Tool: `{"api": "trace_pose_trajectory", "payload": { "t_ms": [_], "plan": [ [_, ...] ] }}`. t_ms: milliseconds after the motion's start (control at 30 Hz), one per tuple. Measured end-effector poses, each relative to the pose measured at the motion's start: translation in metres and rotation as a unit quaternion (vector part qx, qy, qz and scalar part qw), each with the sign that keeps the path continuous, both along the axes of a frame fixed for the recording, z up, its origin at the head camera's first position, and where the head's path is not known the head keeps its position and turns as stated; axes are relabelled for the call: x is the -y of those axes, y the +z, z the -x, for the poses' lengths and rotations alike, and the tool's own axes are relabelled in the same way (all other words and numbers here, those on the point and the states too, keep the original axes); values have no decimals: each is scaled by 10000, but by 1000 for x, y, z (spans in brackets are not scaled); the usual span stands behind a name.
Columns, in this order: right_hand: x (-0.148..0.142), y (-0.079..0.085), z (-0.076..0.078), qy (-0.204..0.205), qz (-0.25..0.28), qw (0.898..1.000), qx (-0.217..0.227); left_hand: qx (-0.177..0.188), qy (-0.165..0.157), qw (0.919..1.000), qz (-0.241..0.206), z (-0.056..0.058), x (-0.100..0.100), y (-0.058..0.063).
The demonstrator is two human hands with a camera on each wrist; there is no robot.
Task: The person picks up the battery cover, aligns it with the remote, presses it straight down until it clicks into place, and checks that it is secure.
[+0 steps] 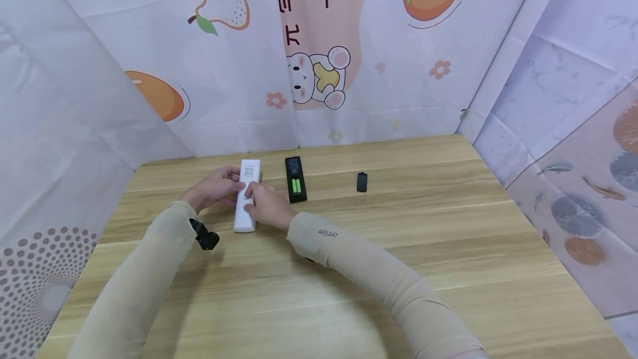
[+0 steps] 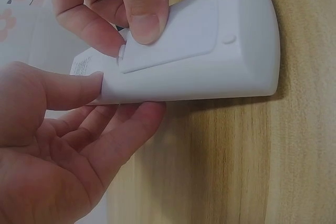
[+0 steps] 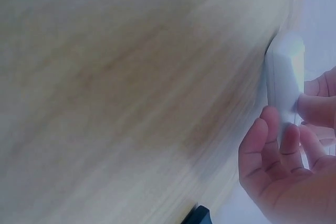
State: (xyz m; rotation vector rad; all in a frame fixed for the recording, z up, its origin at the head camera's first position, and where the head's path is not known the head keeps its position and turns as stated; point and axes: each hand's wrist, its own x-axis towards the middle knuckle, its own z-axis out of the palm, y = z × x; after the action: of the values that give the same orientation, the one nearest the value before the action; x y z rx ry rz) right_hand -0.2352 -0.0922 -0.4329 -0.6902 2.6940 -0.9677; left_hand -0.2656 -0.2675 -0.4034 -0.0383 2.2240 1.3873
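A white remote control (image 1: 244, 220) lies on the table with its back facing up, a printed code near its far end. My left hand (image 1: 215, 187) grips it from the left, thumb on the upper face and fingers along the side. My right hand (image 1: 271, 205) reaches over from the right. In the left wrist view, its thumb presses on the battery cover (image 2: 184, 35), and its index fingertip sits at the small latch tab (image 2: 122, 52). The cover lies flush in the remote's back. The right wrist view shows the right fingers against the remote's side.
Right of the hands lies a black remote control (image 1: 294, 168) with two green batteries (image 1: 296, 185) in its uncovered compartment. Farther right is a small black cover (image 1: 361, 182). Printed curtains (image 1: 389, 98) border the wooden table (image 1: 448, 204) behind and at both sides.
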Motion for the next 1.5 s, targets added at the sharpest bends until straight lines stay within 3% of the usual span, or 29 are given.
{"api": "trace_pose_trajectory", "payload": {
  "t_ms": [1500],
  "plan": [
    [3,1,2,-151,114,9998,101,-7,70,10000,41,0,3,3]
  ]
}}
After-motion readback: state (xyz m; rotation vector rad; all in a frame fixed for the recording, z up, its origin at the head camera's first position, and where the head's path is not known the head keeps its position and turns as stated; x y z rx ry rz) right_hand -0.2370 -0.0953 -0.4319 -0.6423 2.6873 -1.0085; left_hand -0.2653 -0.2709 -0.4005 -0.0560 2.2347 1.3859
